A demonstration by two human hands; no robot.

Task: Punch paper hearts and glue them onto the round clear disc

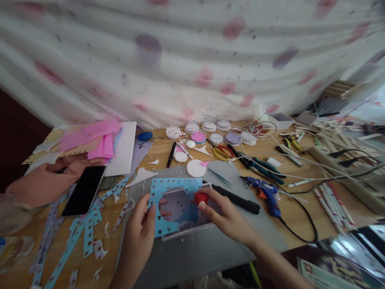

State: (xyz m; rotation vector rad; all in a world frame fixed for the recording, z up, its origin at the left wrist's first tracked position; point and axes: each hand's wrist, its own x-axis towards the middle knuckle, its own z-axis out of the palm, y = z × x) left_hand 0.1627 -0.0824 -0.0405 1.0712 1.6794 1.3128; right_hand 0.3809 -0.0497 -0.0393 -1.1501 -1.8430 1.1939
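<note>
My left hand (pixel 141 224) grips the lower left corner of a blue patterned paper sheet (pixel 168 200) with a round hole cut in its middle; the fingers show through the hole. My right hand (pixel 224 214) pinches a small red object (pixel 200 197), possibly a cap or glue stick, against the sheet's right edge. Under the sheet lies a clear plastic panel (pixel 192 230) on a grey mat (pixel 210 249).
Another person's hand (pixel 45 180) rests at the left beside a black phone (pixel 85 189). Blue paper strips (pixel 78 233), pink paper (pixel 96 138), round discs (pixel 210 134), scissors (pixel 222 152), a blue glue gun (pixel 266 192), a black marker (pixel 237 200), cables and sticks crowd the wooden table (pixel 300 224).
</note>
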